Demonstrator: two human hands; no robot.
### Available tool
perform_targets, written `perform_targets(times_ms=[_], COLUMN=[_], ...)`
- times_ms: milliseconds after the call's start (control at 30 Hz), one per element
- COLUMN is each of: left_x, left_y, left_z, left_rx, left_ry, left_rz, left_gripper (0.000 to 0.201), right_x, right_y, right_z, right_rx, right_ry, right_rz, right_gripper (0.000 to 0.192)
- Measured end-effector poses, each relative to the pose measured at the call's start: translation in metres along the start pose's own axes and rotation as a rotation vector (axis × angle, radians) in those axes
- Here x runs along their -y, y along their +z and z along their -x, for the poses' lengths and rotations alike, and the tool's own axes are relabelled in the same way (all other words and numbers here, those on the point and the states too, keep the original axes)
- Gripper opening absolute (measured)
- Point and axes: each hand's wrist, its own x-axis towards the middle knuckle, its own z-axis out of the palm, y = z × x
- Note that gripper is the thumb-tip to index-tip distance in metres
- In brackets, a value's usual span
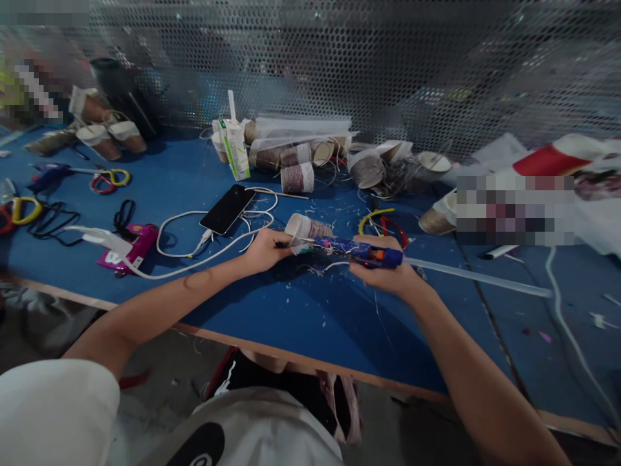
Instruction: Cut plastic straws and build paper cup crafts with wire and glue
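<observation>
Blue bench [272, 310] before a perforated metal screen, seen from above. Far left: scissors [22, 210] with yellow handles; further right, a pink pack [133, 246] and a black phone [227, 208] on a white cable [179, 223]. Centre: left hand [264, 249] pinching the rim of a paper cup [305, 230] lying on its side on the bench. Right hand [388, 268] closed around a glue gun [359, 250], its nozzle at the cup's rim; a clear glue stick [478, 276] projects rightward from the gun. Behind: further cups [297, 176], a drink carton [236, 150].
</observation>
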Motion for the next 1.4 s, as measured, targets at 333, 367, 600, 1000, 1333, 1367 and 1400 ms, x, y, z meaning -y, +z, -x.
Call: perform_targets(times_ms=[333, 367, 600, 1000, 1333, 1367, 1400], left_x=[-0.003, -0.004, -0.005, -0.003, -0.001, -0.001, -0.002], left_y=[0.0, 0.0, -0.001, -0.001, -0.002, -0.001, -0.001], left_z=[-0.001, -0.001, -0.001, -0.001, -0.002, -0.002, -0.002], left_rx=[0.011, 0.014, 0.006, 0.039, 0.039, 0.041, 0.042], left_ry=[-0.007, -0.006, -0.009, -0.013, -0.011, -0.009, -0.01], left_rz=[0.011, 0.006, -0.015, -0.009, 0.008, 0.009, 0.008], left_gripper=[0.046, 0.046, 0.047, 0.041, 0.045, 0.045, 0.045], right_x=[0.003, 0.004, 0.0, 0.007, 0.001, 0.002, 0.003], right_y=[0.002, 0.003, -0.007, -0.002, -0.01, -0.008, -0.006], right_z=[-0.003, -0.003, 0.001, -0.002, 0.001, -0.001, -0.002], right_rx=[0.031, 0.027, 0.015, 0.013, 0.057, 0.056, 0.053], right_ry=[0.012, 0.007, -0.002, 0.037, 0.049, 0.045, 0.034], right_rz=[0.067, 0.067, 0.03, 0.031, 0.071, 0.076, 0.08], right_gripper=[0.023, 0.023, 0.022, 0.021, 0.02, 0.02, 0.02])
